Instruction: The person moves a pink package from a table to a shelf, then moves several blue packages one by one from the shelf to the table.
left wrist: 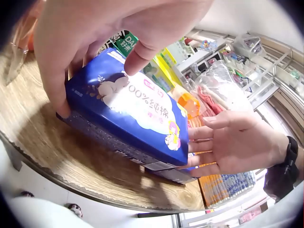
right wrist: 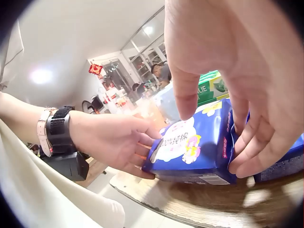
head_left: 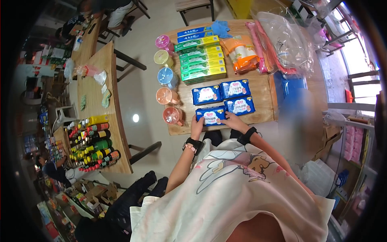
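Observation:
A blue soft pack [head_left: 210, 116] with a white cloud label reading 100% and Chinese characters lies at the table's near edge. My left hand [head_left: 197, 126] grips its left end; in the left wrist view the thumb bends over the top and the fingers wrap the side. At the opposite end, my right hand [head_left: 237, 122] holds the pack, fingers along the end face and thumb over the top in the right wrist view. Three matching packs adjoin it: one behind [head_left: 207, 95], one at the back right [head_left: 235, 88] and one on the right [head_left: 240, 105].
Green and yellow toothpaste boxes [head_left: 202, 64] lie in a stack behind the packs. Several coloured cups [head_left: 167, 96] line the left edge. An orange pack of rolls [head_left: 243, 52] and clear plastic bags [head_left: 282, 38] occupy the back right. Bottles [head_left: 96, 141] stand on another table at left.

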`<action>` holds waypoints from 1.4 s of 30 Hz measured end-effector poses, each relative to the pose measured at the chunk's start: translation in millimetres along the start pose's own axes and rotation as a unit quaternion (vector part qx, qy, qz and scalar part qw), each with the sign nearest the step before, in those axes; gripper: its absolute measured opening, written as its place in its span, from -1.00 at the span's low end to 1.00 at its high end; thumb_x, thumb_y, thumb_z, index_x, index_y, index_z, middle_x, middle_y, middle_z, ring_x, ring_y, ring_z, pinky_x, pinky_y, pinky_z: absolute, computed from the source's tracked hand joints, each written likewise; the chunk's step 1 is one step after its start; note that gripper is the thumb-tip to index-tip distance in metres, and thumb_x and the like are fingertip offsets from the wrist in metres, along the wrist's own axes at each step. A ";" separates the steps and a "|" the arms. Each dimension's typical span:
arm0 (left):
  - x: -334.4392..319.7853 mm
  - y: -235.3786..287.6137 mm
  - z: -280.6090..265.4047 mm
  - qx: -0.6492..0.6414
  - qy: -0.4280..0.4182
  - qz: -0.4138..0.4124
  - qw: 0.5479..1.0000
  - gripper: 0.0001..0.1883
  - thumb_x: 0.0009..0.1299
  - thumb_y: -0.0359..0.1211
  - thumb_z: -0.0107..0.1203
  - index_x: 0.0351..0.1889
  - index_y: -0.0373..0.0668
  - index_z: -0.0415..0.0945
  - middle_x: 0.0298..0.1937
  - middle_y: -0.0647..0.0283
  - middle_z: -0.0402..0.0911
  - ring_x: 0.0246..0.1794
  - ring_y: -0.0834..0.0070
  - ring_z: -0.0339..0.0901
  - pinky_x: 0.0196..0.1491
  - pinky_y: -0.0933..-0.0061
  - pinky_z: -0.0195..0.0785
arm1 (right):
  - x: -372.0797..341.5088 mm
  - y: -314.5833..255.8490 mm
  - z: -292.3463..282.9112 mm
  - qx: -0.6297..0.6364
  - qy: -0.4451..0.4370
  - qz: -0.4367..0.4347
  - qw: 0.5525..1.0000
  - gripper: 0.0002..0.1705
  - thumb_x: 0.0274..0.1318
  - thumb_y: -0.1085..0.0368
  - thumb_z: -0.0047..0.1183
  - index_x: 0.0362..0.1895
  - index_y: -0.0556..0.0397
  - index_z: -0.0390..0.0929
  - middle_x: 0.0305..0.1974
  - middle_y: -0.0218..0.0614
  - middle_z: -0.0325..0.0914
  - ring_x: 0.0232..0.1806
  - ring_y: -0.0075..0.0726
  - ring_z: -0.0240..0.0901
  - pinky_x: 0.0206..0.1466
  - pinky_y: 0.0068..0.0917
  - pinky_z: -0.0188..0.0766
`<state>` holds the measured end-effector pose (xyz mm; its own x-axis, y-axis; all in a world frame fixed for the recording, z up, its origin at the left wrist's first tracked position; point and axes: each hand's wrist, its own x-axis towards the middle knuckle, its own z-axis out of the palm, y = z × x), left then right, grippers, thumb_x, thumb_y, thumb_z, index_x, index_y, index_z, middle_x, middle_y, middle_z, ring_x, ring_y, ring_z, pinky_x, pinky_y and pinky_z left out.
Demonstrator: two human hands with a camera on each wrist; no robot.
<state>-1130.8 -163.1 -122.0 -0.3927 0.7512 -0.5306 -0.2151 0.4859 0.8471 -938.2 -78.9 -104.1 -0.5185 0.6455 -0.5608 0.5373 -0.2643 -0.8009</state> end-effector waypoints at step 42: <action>-7.1 -75.2 -44.5 0.187 -0.187 -0.142 0.954 -0.75 0.32 -0.24 -0.11 -0.16 -0.15 0.43 -0.32 0.32 0.55 -0.41 0.59 0.46 -0.40 0.62 0.30 | -240.7 285.1 68.4 0.019 0.276 0.340 0.899 -0.60 -0.11 0.18 0.00 -0.15 0.11 0.50 -0.25 -0.11 0.54 -0.23 -0.22 0.48 -0.14 -0.37 0.39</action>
<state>-1151.7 -224.9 -180.7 -0.0047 0.6388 -0.7693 0.0959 0.7661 0.6355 -705.8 -358.6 -211.9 0.3358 0.5808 -0.7416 0.5766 -0.7493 -0.3258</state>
